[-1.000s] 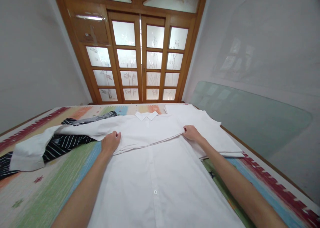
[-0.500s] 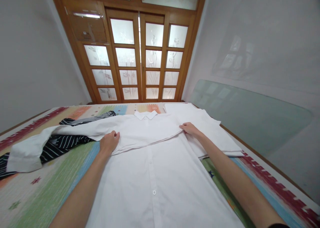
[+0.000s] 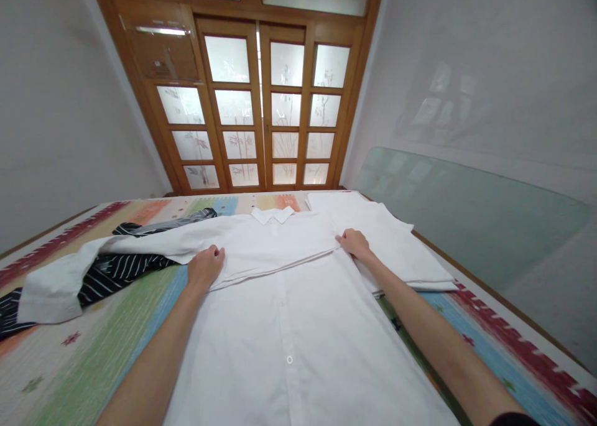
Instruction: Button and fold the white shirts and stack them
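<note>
A white button-up shirt lies front up before me, its collar at the far end and its button strip running toward me. One sleeve is laid across the chest, and the other stretches out to the left. My left hand is closed on the shirt near the left end of the crossing sleeve. At the sleeve's right end, my right hand pinches the white cloth by its edge. The fingertips of both hands are partly hidden.
Folded white cloth lies to the right. A black-and-white striped garment is under the left sleeve. All rest on a colourful patterned cover. Walls stand on both sides, with wooden glazed doors beyond.
Both hands keep their hold on the shirt, almost still. The whole view has shifted very slightly; the cloth looks the same.
</note>
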A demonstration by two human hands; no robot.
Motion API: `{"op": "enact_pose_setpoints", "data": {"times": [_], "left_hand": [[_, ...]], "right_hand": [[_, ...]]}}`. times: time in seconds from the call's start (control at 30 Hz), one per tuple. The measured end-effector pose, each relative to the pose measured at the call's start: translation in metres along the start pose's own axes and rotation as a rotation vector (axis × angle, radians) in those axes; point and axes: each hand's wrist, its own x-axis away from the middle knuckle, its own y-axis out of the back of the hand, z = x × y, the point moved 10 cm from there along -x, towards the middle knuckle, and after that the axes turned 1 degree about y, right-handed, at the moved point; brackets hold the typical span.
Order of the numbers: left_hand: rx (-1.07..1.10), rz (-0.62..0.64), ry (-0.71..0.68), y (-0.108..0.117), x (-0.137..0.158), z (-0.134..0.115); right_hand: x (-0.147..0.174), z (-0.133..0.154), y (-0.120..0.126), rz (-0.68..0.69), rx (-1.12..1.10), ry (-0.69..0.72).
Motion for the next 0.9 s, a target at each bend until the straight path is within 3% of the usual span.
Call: {"op": "enact_pose_setpoints", "data": {"times": [0.13,0.27,0.37,0.5,0.73,0.9], "left_hand": [[0.000,0.000,-0.002,0.000,0.000,0.000],[0.004,0.010,0.002,-0.001,0.000,0.000],[0.018,0.007,0.001,-0.001,0.000,-0.001],[0.107,-0.013,0.004,0.000,-0.001,0.002],[0.708,-0.053,-0.073,0.007,-0.011,0.019],[1.080,-0.057,0.056,0.000,-0.017,0.041]], "right_hand": [[0.007,0.015,0.015,-0.075,0.163,0.024],[0.010,0.057,0.024,-0.200,0.192,0.238],[0.004,0.082,0.007,-0.166,0.121,0.375],[-0.010,0.087,-0.033,-0.006,0.104,0.395],[-0.027,0.069,-0.057,0.016,0.155,0.334],[-0.037,0.063,-0.060,0.040,0.150,0.291]]}}
